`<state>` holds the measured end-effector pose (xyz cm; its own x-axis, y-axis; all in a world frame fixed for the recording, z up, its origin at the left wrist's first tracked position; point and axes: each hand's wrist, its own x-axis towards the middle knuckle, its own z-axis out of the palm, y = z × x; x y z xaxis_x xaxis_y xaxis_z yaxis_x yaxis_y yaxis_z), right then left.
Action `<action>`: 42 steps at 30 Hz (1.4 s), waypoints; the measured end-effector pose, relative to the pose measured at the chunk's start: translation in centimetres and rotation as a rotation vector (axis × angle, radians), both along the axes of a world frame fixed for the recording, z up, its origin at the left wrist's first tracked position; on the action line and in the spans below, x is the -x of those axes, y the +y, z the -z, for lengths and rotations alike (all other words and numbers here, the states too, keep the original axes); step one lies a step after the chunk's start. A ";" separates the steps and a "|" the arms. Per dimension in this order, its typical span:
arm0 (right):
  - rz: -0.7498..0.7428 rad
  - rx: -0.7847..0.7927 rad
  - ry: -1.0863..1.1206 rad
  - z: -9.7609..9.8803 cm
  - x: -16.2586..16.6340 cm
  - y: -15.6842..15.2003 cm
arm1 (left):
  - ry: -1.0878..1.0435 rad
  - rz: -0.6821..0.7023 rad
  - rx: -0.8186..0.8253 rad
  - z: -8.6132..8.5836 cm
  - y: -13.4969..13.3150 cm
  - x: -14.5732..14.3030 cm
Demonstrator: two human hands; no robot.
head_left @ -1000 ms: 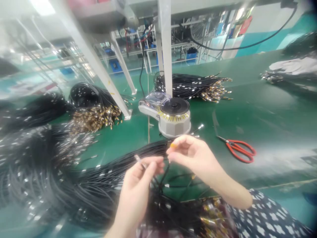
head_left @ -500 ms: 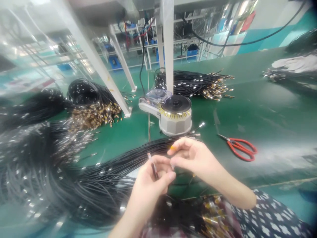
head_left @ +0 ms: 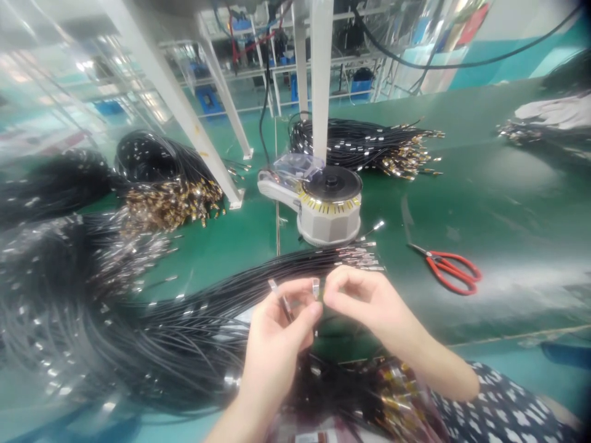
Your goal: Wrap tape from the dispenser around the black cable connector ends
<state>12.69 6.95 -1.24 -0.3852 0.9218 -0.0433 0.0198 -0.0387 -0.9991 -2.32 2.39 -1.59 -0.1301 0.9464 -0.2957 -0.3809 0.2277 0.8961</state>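
My left hand [head_left: 281, 332] is closed around a black cable. One metal-tipped cable end [head_left: 277, 289] sticks up between its fingers, and a small silver connector [head_left: 316, 288] shows between thumb and index finger. My right hand [head_left: 364, 295] is pinched just right of that connector; whatever lies between its fingertips is too small to make out. Behind both hands a bundle of black cables [head_left: 240, 283] lies across the green table, its silver ends to the right. More cables with yellow-marked ends [head_left: 397, 394] lie in my lap.
A round tape dispenser [head_left: 330, 212] with yellow tape pieces stands beyond the hands. Red-handled pliers [head_left: 452, 271] lie to the right. Heaps of coiled cables [head_left: 170, 197] cover the left, another coil [head_left: 364, 144] lies behind the dispenser, and white posts [head_left: 320, 80] rise from the table [head_left: 508, 203].
My right fingers have closed together, and the yellow piece on the index fingertip no longer shows. The silver connector now stands up between my left thumb and finger. The view has shifted slightly.
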 end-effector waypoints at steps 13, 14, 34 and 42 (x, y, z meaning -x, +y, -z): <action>-0.014 -0.030 0.007 0.3 0.0 0.2 | 0.006 0.027 -0.002 -0.1 -0.2 0.0; -0.013 -0.028 0.006 0.3 0.1 0.3 | 0.007 0.030 -0.005 -0.1 -0.2 0.0; -0.010 -0.082 -0.021 -0.2 0.5 -0.3 | -0.083 -0.025 0.057 -0.3 0.5 -0.3; -0.008 -0.146 -0.076 -0.5 -0.2 0.1 | -0.088 0.051 0.057 -0.6 0.6 0.3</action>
<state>12.91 7.03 -0.74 -0.3936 0.9172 0.0611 0.0955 0.1069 -0.9897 -2.63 2.96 -1.01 -0.0533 0.9326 -0.3570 -0.4445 0.2980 0.8448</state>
